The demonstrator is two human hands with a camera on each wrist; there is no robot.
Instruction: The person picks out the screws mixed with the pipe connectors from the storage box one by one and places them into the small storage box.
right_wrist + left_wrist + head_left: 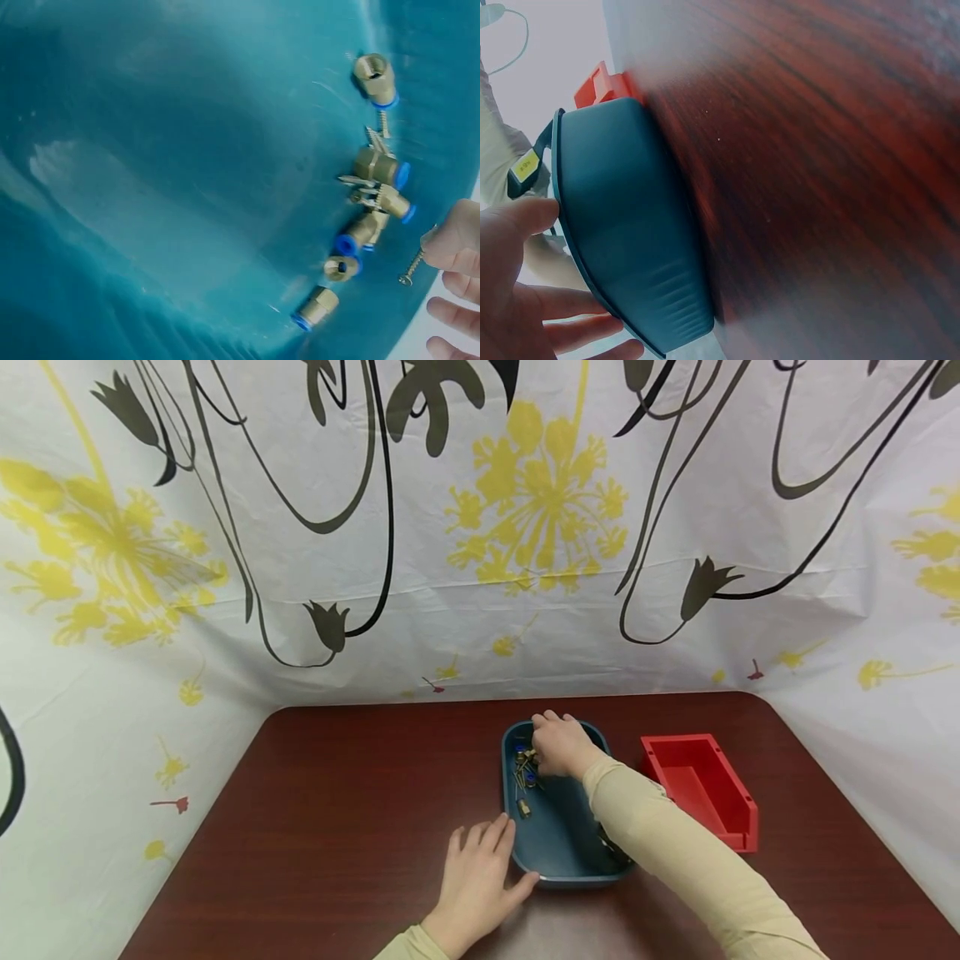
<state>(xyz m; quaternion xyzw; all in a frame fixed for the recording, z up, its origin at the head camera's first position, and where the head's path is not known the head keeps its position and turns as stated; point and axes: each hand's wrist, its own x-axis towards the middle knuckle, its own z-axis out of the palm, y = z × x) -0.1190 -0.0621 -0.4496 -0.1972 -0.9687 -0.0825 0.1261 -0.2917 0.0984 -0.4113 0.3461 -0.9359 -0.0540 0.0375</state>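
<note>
My right hand (562, 748) is over the far end of a blue-green tray (573, 882). In the right wrist view, its thumb and finger pinch a small brass-coloured screw (413, 266) near the tray's wall. Brass fittings (319, 306) with blue collars lie in the tray along one side, several small screws (358, 181) among them. At the tray's near left corner, my left hand (477, 881) touches the rim with thumb and fingertips, fingers spread and fairly straight. The left wrist view shows its thumb (536, 216) against the tray's edge.
A red open-front bin (738, 841) stands to the right of the tray, partly behind the right sleeve (675, 843). Both containers are on a dark red-brown wooden table (375, 793). A white curtain (450, 543) with a floral print hangs behind the table's far edge.
</note>
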